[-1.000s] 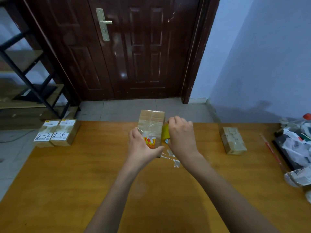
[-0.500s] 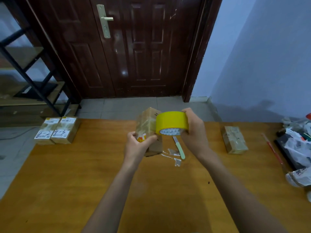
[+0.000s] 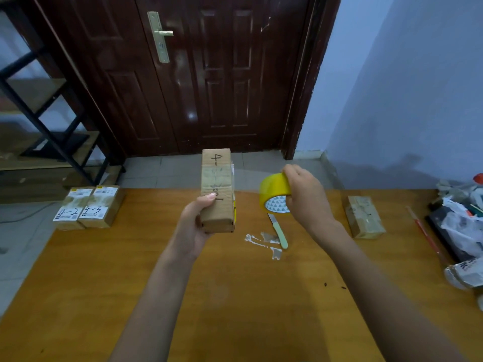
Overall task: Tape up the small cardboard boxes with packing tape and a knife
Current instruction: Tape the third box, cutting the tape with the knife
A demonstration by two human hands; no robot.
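My left hand (image 3: 196, 221) grips a small cardboard box (image 3: 216, 189) upright above the wooden table (image 3: 156, 296), its narrow side with handwriting facing me. My right hand (image 3: 304, 196) holds the yellow packing tape roll (image 3: 273, 193) to the right of the box. A clear strip of tape stretches from the roll to the box's right side. A knife with a pale green handle (image 3: 278, 232) lies on the table below the roll, beside torn tape scraps (image 3: 261, 241).
Two labelled boxes (image 3: 87, 207) sit side by side at the table's far left corner. Another taped box (image 3: 364, 216) lies at the right. A pile of plastic wrappers and a dark tray (image 3: 462, 226) fills the right edge, with a red stick (image 3: 424, 232) beside it. A dark door stands behind.
The box has been turned so its narrow written side faces me. The tape roll moved right, away from the box, drawing out a strip of clear tape.
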